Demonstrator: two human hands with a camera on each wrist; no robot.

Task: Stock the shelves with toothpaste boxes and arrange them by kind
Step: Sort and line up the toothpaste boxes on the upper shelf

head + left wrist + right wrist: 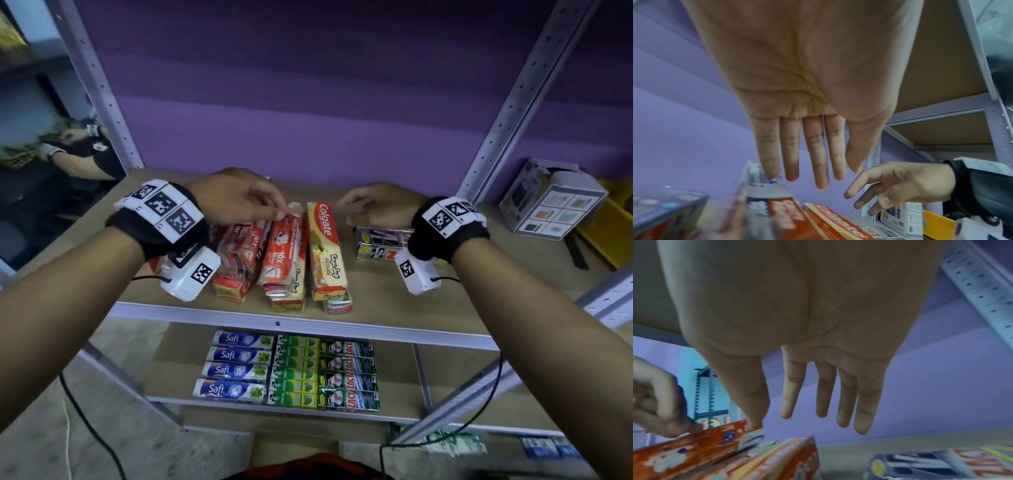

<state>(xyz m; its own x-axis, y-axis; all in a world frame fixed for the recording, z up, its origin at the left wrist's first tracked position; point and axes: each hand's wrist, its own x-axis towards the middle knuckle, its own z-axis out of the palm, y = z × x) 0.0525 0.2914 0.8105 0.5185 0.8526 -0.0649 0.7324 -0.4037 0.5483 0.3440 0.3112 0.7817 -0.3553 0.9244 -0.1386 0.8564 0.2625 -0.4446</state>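
Head view puts a messy pile of red toothpaste boxes (260,257) on the wooden shelf (394,294), with a yellow Colgate box (325,246) lying lengthwise just right of the pile. Right of that Colgate box, two silver boxes (380,245) sit stacked, partly hidden by the right wrist strap. Far right of the Colgate box, beyond the grey upright (507,113), stands a white carton (551,198) beside a yellow bin (613,233).

Left hand (236,198) reaches over the pile, fingers nearly straight; in the left wrist view one fingertip (772,173) presses the far end of the top red box (774,209), nothing gripped. Right hand (380,205) hovers above and behind the silver boxes, fingers loosely spread and holding nothing; its thumb shows close to the red box's end in the right wrist view, contact unclear.

Below the Colgate box, the lower shelf (171,363) carries tidy columns: four Safi boxes (236,368), five green-and-yellow boxes (296,371), and four dark green boxes (347,375).
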